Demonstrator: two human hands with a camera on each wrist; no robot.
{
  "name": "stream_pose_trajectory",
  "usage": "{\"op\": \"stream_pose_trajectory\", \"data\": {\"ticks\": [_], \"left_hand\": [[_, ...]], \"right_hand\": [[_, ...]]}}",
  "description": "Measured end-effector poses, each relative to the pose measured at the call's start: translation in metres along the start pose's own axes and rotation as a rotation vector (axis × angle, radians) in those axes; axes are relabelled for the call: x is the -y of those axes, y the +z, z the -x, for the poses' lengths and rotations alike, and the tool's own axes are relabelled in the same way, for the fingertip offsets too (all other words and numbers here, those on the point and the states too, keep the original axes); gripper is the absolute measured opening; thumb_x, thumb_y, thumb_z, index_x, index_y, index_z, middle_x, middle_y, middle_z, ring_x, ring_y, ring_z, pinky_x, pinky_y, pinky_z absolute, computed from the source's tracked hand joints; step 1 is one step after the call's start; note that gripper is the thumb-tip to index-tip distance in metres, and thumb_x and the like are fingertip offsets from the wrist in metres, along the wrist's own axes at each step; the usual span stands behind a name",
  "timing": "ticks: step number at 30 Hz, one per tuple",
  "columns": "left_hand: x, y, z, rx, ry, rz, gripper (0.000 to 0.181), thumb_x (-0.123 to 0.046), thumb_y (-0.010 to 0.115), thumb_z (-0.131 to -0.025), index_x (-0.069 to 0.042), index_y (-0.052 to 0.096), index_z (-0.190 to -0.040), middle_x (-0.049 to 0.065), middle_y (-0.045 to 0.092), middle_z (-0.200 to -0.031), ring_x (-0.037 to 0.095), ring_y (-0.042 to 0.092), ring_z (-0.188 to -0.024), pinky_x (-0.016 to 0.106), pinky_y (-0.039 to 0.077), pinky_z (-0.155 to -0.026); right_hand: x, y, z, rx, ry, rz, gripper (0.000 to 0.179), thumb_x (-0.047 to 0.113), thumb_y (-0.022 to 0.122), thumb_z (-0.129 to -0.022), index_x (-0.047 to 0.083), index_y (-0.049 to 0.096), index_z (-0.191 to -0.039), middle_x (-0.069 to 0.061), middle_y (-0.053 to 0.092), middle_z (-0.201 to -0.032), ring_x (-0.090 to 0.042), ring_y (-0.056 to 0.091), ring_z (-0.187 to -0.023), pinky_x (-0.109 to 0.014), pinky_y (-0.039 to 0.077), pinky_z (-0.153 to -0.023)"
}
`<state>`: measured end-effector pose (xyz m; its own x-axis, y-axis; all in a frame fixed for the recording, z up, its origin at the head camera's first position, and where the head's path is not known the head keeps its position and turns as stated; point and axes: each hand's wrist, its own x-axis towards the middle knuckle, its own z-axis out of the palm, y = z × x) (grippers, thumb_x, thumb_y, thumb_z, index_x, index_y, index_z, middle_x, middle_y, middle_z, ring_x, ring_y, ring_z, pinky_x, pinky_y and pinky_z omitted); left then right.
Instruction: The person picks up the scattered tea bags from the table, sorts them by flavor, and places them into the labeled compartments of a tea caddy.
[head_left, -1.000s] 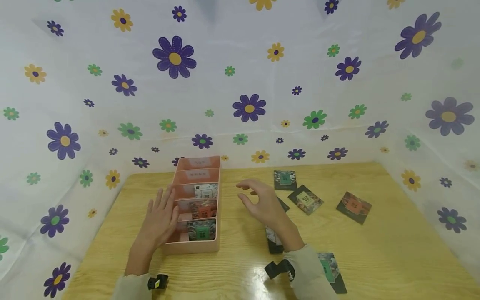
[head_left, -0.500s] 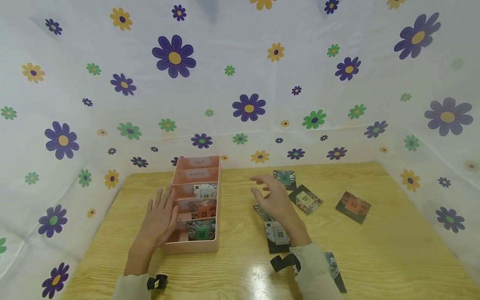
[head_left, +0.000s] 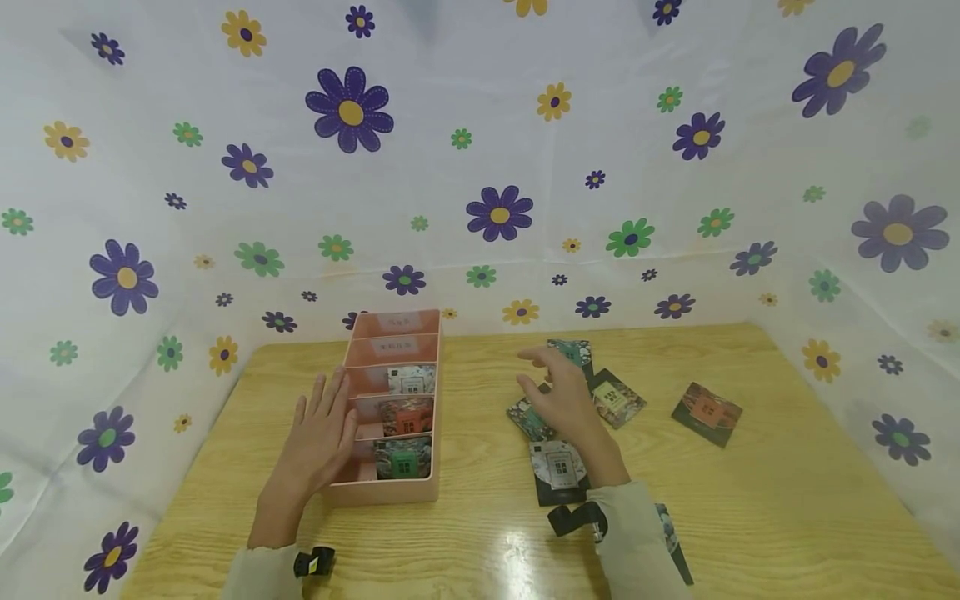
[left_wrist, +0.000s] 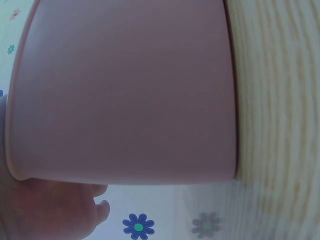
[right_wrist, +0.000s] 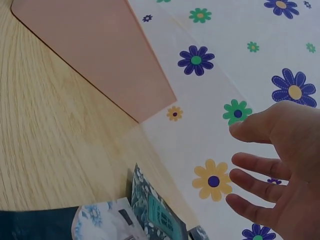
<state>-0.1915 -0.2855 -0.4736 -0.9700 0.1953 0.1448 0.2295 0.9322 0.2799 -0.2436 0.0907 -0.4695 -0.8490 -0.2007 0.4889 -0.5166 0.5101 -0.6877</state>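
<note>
My left hand [head_left: 311, 442] rests along the left rim of a long pink divided box [head_left: 386, 493], fingers extended. Inside the box, the three nearer compartments hold a green-label packet [head_left: 405, 460], a red-label packet [head_left: 408, 417] and a white-label packet [head_left: 412, 380]. To the right, my right hand [head_left: 566, 400] hovers over the loose packets, fingers parted and slightly bent, holding nothing. Just below it lie a grey-label packet [head_left: 561, 471] and a green-label packet [head_left: 528, 421], the latter partly covered by the hand. A teal-label packet [head_left: 576, 353] shows behind the fingers.
A yellow-label packet [head_left: 617, 400] and an orange-label packet [head_left: 707, 414] lie farther right on the wooden table [head_left: 787, 500]. Another packet [head_left: 675, 542] is partly hidden by the right sleeve. A flowered white curtain [head_left: 637, 275] surrounds the table. The two far compartments bear paper labels.
My right hand has moved right, away from the box to over the loose packets, uncovering the grey-label and green-label ones. The left hand has stayed on the box.
</note>
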Motion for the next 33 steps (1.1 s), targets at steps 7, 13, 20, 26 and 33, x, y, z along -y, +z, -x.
{"op": "stream_pose_trajectory", "data": {"ticks": [7,13,20,26,33], "left_hand": [[0.0,0.0,0.0,0.0,0.001,-0.001,0.06,-0.027,0.031,-0.112,0.003,0.017,-0.162,0.019,0.01,-0.17,0.043,0.003,-0.156,0.068,0.009,-0.119],[0.0,0.002,0.001,0.0,0.006,0.006,0.06,-0.026,0.031,-0.112,0.004,0.017,-0.162,0.02,0.011,-0.17,0.044,0.003,-0.156,0.068,0.007,-0.12],[0.001,0.003,0.002,-0.012,0.001,0.002,0.06,-0.023,0.035,-0.111,0.004,0.02,-0.161,0.02,0.013,-0.17,0.044,0.005,-0.155,0.069,0.008,-0.119],[0.001,0.003,0.001,-0.009,0.0,0.009,0.06,-0.024,0.034,-0.111,0.004,0.018,-0.162,0.02,0.011,-0.17,0.044,0.004,-0.155,0.069,0.007,-0.119],[0.001,0.001,0.0,-0.002,-0.003,0.007,0.061,-0.026,0.033,-0.111,0.003,0.017,-0.162,0.019,0.01,-0.171,0.044,0.004,-0.155,0.069,0.007,-0.119]], "right_hand": [[-0.008,-0.003,0.005,0.068,0.093,0.039,0.04,0.008,0.075,-0.093,0.004,0.065,-0.131,-0.016,0.064,-0.128,-0.042,0.061,-0.116,-0.056,0.054,-0.093],[-0.017,-0.005,0.01,0.148,0.183,0.083,0.043,0.007,0.076,-0.092,0.0,0.063,-0.133,-0.021,0.06,-0.134,-0.044,0.058,-0.119,-0.059,0.051,-0.095],[-0.024,-0.006,0.014,0.233,0.273,0.118,0.047,0.008,0.077,-0.092,0.004,0.062,-0.135,-0.022,0.054,-0.142,-0.043,0.051,-0.13,-0.062,0.045,-0.104],[-0.026,-0.009,0.016,0.304,0.324,0.128,0.048,0.014,0.078,-0.092,0.008,0.062,-0.137,-0.025,0.048,-0.147,-0.049,0.044,-0.137,-0.067,0.041,-0.106],[-0.024,-0.011,0.016,0.364,0.357,0.195,0.052,0.014,0.084,-0.086,0.01,0.064,-0.134,-0.028,0.048,-0.144,-0.054,0.042,-0.136,-0.069,0.044,-0.1]]}}
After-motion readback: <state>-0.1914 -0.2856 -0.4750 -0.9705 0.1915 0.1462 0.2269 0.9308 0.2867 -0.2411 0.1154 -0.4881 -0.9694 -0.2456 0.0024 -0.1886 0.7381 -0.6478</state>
